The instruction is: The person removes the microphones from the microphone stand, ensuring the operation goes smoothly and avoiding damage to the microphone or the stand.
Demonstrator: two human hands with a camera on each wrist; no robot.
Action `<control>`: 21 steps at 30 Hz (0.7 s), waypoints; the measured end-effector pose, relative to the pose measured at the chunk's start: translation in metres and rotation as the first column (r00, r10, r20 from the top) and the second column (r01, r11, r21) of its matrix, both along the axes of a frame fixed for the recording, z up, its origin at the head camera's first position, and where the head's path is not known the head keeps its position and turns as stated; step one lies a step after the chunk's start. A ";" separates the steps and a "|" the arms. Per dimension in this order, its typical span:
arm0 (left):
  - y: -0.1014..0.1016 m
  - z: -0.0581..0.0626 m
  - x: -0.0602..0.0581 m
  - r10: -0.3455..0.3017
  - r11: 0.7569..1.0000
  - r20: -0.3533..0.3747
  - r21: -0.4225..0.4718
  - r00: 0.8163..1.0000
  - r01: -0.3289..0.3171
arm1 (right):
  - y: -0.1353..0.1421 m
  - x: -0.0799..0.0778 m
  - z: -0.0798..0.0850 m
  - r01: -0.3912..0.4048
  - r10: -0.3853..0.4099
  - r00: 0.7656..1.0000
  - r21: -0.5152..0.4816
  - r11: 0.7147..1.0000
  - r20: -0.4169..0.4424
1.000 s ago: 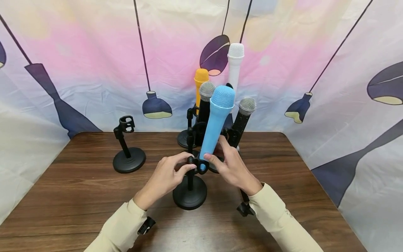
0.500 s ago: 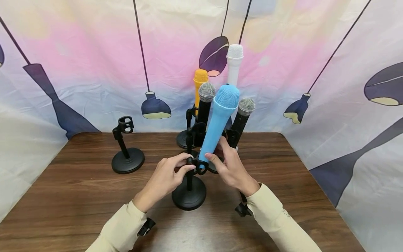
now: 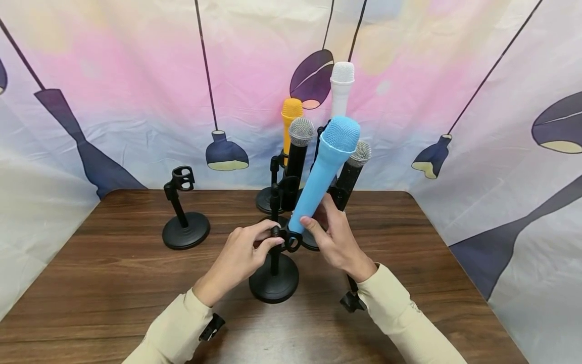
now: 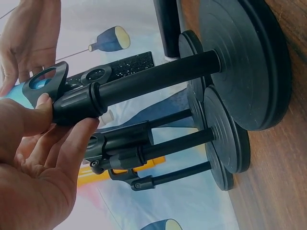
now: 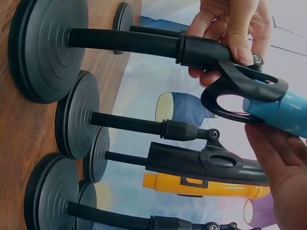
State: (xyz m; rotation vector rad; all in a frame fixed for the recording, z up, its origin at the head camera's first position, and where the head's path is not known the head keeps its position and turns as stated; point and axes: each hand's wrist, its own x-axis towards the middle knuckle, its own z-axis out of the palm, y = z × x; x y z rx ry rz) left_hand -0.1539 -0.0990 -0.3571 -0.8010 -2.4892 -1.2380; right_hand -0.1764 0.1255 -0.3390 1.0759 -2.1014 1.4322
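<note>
My right hand grips the lower handle of a light blue microphone, which leans to the right with its mesh head up. The microphone's bottom end sits at the ring of a black clip, just inside its opening in the right wrist view. That clip tops a short desktop microphone stand with a round base on the table. With thumb and fingers, my left hand pinches the stand's neck right below the clip, as the left wrist view also shows.
Behind stand several filled stands: a yellow microphone, a white one, a black one and a speckled black one. A stand with a bare clip is at the left. A patterned cloth hangs behind the wooden table.
The blue microphone's head has swung to the right, and its bottom end has drawn up a little from the clip. My left hand stays on the stand.
</note>
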 end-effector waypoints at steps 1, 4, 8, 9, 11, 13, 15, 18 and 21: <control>0.000 0.000 0.000 0.006 1.000 -0.001 -0.002 1.000 -0.006 | 0.000 0.000 0.000 0.002 -0.002 1.000 -0.002 1.000 -0.002; 0.001 0.001 0.000 0.018 1.000 -0.008 -0.015 1.000 -0.018 | 0.001 0.000 0.001 0.011 -0.011 1.000 -0.019 1.000 -0.022; 0.002 0.002 0.001 0.017 0.999 -0.015 -0.038 1.000 -0.017 | 0.005 0.000 0.008 0.025 -0.030 0.997 -0.073 0.997 -0.066; 0.002 0.002 0.001 0.016 0.999 -0.015 -0.041 1.000 -0.017 | 0.007 0.000 0.011 0.029 -0.035 0.997 -0.080 0.996 -0.074; 0.002 0.003 0.002 0.022 0.998 -0.020 -0.051 1.000 -0.023 | 0.010 0.000 0.015 0.031 -0.037 0.996 -0.078 0.996 -0.079; 0.002 0.003 0.002 0.034 0.997 -0.026 -0.064 0.999 -0.036 | 0.013 0.000 0.017 0.032 -0.036 0.997 -0.062 0.998 -0.075; 0.002 0.003 0.003 0.045 0.996 -0.037 -0.081 0.998 -0.047 | 0.016 0.000 0.016 0.031 -0.034 0.998 -0.054 0.998 -0.059; 0.002 0.003 0.003 0.058 0.992 -0.063 -0.109 0.996 -0.065 | 0.020 0.001 0.014 0.044 -0.046 0.998 -0.053 0.998 -0.036; 0.003 0.003 0.004 0.069 0.989 -0.091 -0.126 0.994 -0.080 | 0.025 0.003 0.011 0.066 -0.067 0.997 -0.044 0.997 -0.025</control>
